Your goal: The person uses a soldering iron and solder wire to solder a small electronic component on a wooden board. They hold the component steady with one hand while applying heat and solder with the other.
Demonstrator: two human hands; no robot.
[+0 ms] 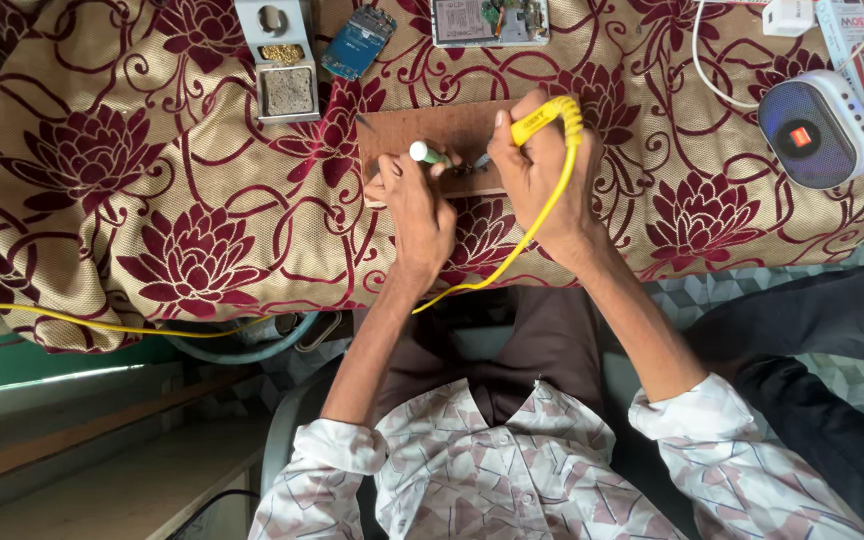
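Centrally, a small workpiece [467,168], too small to identify, lies on a brown board [432,135] at the tabletop's near edge. Right hand [542,175] is closed pen-style round a yellow soldering iron [537,120], tip angled down onto it, likely for control. Left hand [414,205] pinches a green-handled tool [429,153] beside it, apparently steadying. Yellow cord [512,250] trails leftward; floral cloth [152,180] covers the tabletop.
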